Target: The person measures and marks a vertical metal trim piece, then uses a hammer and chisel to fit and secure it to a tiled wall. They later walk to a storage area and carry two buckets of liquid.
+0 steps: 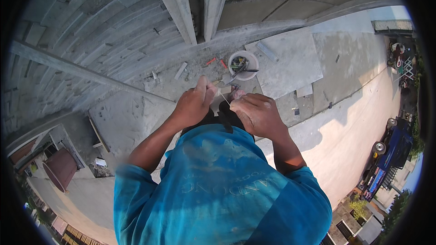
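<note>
A thin pale string (224,96) runs taut in front of my waist, from one hand to the other. Its upper end is pinched in the closed fingers of my left hand (194,103). My right hand (257,112), dusty at the fingers, is closed on the lower end. Just beyond my right fingers shows a pinkish bundle (237,93), which I cannot make out exactly. Farther ahead on the dusty floor stands a whitish bucket (233,55) with hand tools in it. Beside it lie small orange-red pieces (223,64).
A large grey slab (290,70) lies right of the bucket, with a metal bar (267,51) on it. A long slanting beam (91,71) crosses before the ridged wall (113,13) at left. A reddish-brown tub (61,168) stands left, a blue vehicle (390,152) far right.
</note>
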Tool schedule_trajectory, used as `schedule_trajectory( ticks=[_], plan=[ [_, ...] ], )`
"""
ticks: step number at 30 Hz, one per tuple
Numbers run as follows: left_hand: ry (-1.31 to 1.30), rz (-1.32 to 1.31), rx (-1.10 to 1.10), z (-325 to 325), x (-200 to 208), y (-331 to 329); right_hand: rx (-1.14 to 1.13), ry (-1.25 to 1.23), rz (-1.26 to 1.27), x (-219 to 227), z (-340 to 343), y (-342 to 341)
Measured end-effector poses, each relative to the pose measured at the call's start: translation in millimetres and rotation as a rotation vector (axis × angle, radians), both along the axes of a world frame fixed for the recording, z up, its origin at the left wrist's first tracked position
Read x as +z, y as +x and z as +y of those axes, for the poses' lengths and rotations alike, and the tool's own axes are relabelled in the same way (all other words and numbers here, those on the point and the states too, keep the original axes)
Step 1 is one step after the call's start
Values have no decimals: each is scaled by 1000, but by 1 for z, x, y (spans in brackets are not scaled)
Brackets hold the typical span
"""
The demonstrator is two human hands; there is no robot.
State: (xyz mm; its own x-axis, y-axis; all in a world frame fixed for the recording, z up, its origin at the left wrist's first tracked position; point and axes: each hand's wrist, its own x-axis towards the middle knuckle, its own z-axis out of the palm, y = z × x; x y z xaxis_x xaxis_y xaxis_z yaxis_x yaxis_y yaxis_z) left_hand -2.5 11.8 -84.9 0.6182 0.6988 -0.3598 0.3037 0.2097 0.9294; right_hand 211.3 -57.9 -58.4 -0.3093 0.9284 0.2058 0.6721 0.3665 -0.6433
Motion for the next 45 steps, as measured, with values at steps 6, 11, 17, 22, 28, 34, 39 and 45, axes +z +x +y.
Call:
schedule_trajectory(
  ticks=[6, 11, 17, 22, 28, 34, 39, 45],
  plan=[
    [-416, -454, -355, -14, 38, 16, -106, -405, 554, -44, 15, 12],
    [204, 454, -187, -22, 9, -11, 13, 10, -2, -2, 12, 1],
    [-89, -488, 304, -12, 29, 19, -126, -230, 346, -40, 2, -19],
    [14, -56, -336, -14, 17, -2, -72, -99, 242, -52, 7, 5],
    [482, 276, 23, 2, -18, 27, -191, -51, 185, -72, -3, -4],
    [-297, -323, -19, -6, -12, 65, -8, -333, 1014, -120, -3, 21],
    [-749, -292, -183, 8, -44, 62, 111, -731, 1021, -173, 10, 58],
    [126, 536, -344, 19, -158, 91, -21, -669, 425, -196, 10, 86]
  ],
)
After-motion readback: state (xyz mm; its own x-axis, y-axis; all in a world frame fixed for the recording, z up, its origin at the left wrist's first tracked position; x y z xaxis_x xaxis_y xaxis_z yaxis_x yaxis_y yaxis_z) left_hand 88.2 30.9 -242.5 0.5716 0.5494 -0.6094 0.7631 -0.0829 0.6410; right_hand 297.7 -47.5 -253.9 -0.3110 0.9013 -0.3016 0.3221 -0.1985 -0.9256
